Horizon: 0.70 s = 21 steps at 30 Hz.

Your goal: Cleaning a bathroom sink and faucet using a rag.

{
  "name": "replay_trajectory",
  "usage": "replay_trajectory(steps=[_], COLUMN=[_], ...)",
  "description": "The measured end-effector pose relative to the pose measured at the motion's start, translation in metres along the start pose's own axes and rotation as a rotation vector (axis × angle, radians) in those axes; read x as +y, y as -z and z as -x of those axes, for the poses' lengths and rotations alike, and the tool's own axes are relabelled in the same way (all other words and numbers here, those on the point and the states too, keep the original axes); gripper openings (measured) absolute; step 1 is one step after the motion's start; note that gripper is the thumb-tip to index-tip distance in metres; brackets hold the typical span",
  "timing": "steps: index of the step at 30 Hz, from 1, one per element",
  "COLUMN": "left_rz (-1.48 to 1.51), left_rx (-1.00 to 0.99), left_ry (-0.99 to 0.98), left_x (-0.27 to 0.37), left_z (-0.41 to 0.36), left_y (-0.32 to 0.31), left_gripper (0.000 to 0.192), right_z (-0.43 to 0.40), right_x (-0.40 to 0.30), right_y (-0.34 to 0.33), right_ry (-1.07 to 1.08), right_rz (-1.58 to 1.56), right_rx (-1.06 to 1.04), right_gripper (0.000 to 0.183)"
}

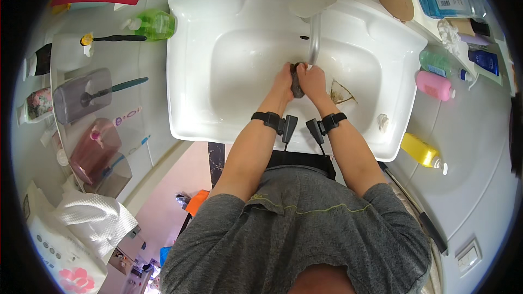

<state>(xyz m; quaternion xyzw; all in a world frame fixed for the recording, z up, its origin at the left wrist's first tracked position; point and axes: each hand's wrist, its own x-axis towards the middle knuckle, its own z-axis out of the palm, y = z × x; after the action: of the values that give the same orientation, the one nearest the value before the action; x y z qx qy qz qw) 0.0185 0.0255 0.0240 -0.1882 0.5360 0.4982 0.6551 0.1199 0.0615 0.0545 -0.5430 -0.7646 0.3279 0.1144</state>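
Over the white ceramic washbasin (241, 69), both hands grip one small piece of dark grey, bunched fabric (298, 87). My left hand (282, 83) closes on it from the left. On its other side my right hand (312, 80) has its fingers curled over the upper end. The hands are almost touching, and they hide much of the cloth. Just above the right hand ends the metal spout of the tap (314, 43); whether water runs cannot be made out. A brown-edged triangular mark (342, 92) shows in the bowl to the right.
A green pump bottle (156, 25) and wall-mounted cups with toothbrushes (83, 96) line the left. On the right are a pink bottle (434, 85) and a yellow pump bottle (421, 150). A crumpled white scrap (383, 123) lies on the basin's right side.
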Motion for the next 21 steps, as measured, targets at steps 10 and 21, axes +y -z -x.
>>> replay_trajectory(steps=[10, 21], left_rz=[-0.678, 0.226], left_rx=[0.027, -0.419], left_ry=[-0.241, 0.025], left_x=[0.009, -0.01], left_z=[-0.013, 0.011], left_y=[0.034, 0.012], left_gripper=[0.066, 0.036], right_z=[-0.004, 0.039], right_x=[0.097, -0.031], right_y=[-0.011, 0.027], right_ry=[0.147, 0.1], right_rz=[0.074, -0.286], right_rx=[-0.206, -0.213], right_gripper=[0.068, 0.031])
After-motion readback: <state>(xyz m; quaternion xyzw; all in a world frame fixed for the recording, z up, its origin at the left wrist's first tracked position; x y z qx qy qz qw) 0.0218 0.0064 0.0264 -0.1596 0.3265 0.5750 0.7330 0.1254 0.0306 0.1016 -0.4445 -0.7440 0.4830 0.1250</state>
